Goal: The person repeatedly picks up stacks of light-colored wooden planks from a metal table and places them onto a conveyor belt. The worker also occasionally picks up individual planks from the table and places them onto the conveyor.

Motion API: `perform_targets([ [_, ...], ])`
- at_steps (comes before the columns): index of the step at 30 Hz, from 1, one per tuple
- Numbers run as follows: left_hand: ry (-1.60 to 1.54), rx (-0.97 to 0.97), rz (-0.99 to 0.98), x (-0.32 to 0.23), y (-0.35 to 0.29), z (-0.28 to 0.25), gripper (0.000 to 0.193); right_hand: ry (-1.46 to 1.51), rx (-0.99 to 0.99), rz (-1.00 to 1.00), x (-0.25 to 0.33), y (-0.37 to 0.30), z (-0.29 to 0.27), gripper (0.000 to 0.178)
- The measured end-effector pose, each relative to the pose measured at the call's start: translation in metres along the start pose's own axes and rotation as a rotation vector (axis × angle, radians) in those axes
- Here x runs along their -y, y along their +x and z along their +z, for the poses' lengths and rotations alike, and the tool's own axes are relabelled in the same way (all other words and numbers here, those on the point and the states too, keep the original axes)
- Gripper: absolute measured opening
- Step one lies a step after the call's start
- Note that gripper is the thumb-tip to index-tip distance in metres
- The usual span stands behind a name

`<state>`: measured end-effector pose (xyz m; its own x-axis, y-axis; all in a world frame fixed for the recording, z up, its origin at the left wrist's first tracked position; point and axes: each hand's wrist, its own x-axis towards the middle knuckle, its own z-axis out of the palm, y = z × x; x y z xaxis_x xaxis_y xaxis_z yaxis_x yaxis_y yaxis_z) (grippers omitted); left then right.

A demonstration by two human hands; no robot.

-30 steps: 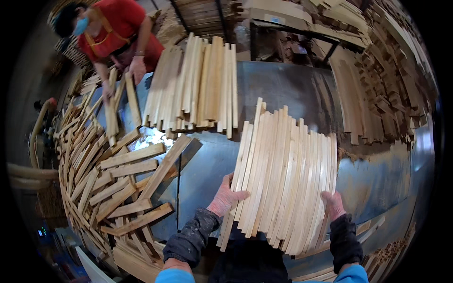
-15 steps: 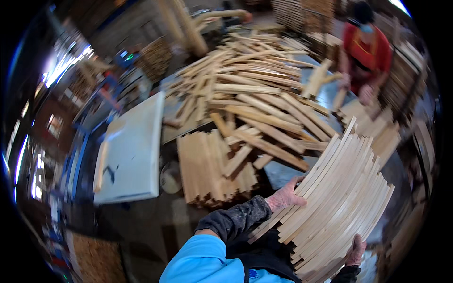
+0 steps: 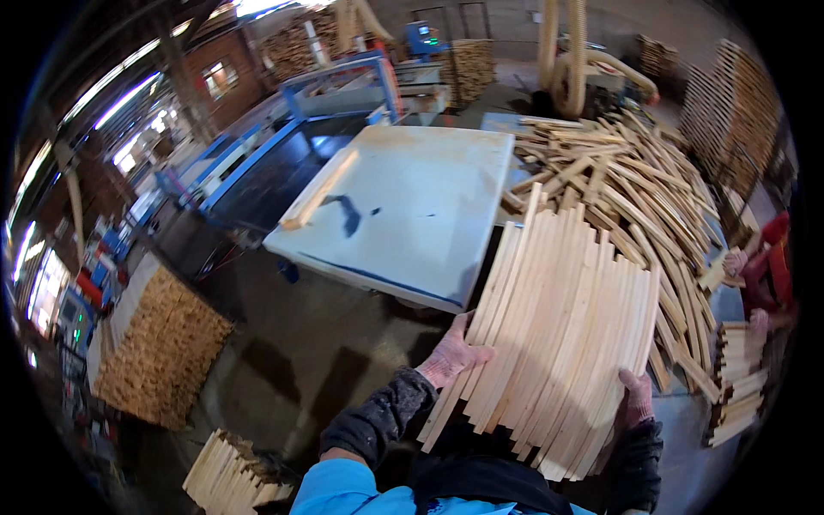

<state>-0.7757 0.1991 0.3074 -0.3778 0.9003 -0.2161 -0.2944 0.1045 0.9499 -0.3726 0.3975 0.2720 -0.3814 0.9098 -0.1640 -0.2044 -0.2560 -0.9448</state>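
Observation:
Between my hands is a wide bundle of pale wooden strips [image 3: 558, 330], laid side by side with uneven ends. My left hand [image 3: 455, 350], in a pinkish knit glove, grips the bundle's left edge, its thumb over the outer strips. On the opposite edge my right hand [image 3: 636, 396], gloved alike, presses inward; its fingers are partly hidden by the wood. The bundle is held off the surfaces in front of my body, and its underside cannot be seen.
A pale table [image 3: 421, 197] with one wooden strip [image 3: 322, 189] along its left side stands ahead. Loose strips [image 3: 627, 172] lie heaped at the right, near a co-worker in red [image 3: 768, 266]. Strip stacks [image 3: 163, 343] stand on the floor at left, and a blue-framed machine [image 3: 292, 112] lies beyond.
My view has swung left, bringing the pale table ahead of me. The bundle has come along in both hands, and the heap and co-worker now appear farther right.

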Motion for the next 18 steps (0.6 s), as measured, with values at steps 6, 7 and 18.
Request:
perform_targets([
  [6, -0.087, -0.284, 0.078, -0.011, -0.041, -0.123, 0.079, -0.482, 0.353, 0.071, -0.052, 0.118, 0.113, 0.035],
  [7, -0.073, -0.364, 0.072, -0.013, -0.051, -0.145, 0.077, -0.275, 0.251, 0.262, -0.036, 0.109, 0.174, 0.021],
  [18, 0.101, -0.363, -0.080, -0.069, 0.078, -0.333, 0.079, -0.567, 0.351, 0.372, -0.059, 0.241, 0.365, 0.059],
])
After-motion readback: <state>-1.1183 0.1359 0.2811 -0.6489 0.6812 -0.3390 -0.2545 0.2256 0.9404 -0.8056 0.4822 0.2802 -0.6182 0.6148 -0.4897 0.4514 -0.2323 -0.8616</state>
